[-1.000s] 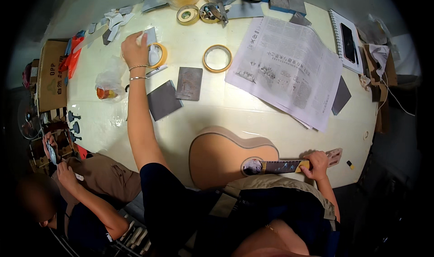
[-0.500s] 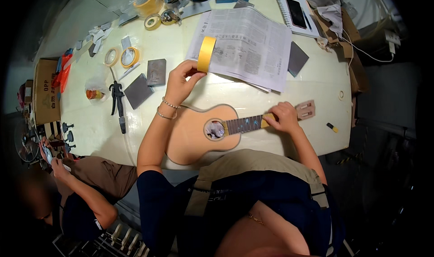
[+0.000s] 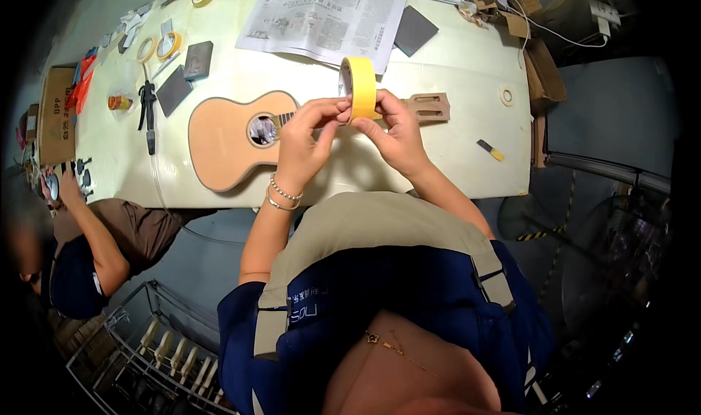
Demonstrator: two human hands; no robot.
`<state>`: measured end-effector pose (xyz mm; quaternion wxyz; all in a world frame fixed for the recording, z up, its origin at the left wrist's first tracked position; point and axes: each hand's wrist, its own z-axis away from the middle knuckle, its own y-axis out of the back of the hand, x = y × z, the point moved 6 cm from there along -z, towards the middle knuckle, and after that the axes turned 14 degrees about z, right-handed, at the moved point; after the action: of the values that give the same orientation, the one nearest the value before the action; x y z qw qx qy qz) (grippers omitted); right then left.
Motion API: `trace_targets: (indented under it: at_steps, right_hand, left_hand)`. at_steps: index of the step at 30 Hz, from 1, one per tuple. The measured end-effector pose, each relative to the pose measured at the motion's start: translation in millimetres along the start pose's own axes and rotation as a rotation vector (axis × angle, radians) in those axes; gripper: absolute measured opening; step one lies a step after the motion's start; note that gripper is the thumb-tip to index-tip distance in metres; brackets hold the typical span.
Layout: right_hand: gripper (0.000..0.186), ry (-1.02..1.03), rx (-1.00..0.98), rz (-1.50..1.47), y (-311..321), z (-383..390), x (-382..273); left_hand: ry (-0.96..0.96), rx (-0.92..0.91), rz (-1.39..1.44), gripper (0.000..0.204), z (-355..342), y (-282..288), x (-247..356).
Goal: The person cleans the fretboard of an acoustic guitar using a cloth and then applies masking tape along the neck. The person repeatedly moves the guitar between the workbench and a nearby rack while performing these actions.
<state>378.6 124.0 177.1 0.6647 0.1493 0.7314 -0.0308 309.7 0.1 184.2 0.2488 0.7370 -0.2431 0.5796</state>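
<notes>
Both hands meet at a roll of yellow tape (image 3: 363, 86), upright above the table in front of my chest. My left hand (image 3: 310, 134) has its fingers curled against the roll's lower left edge, pinching there. My right hand (image 3: 394, 134) grips the roll from the right, thumb low on it. Behind them lies a small unfinished guitar body (image 3: 223, 145) in pale wood, crumpled material in its soundhole (image 3: 261, 129); its neck is mostly hidden by my hands, and the slotted headstock (image 3: 438, 107) shows to the right.
Newspaper (image 3: 307, 21), grey blocks (image 3: 198, 59), dark sheets (image 3: 415, 28), tape rolls (image 3: 169, 44) and an air blow gun (image 3: 149, 112) with hose lie around the guitar. A yellow-black blade (image 3: 491, 150) is right. A co-worker (image 3: 95, 251) sits at the left.
My left hand has brought a tape roll from the back left toward the middle. My right hand has left the guitar's neck and taken hold of the roll too.
</notes>
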Motion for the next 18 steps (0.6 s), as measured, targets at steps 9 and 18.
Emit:
trace_targets:
  at_steps: [9,18]
  right_hand:
    - [0.048,0.107,0.093,0.304,31,42,-19]
    - [0.041,0.424,0.162,0.729,35,49,-40]
  left_hand:
    - [-0.285,0.267,0.286,0.024,26,-37,43]
    - [-0.238,0.214,-0.027,0.032,20,-35,51]
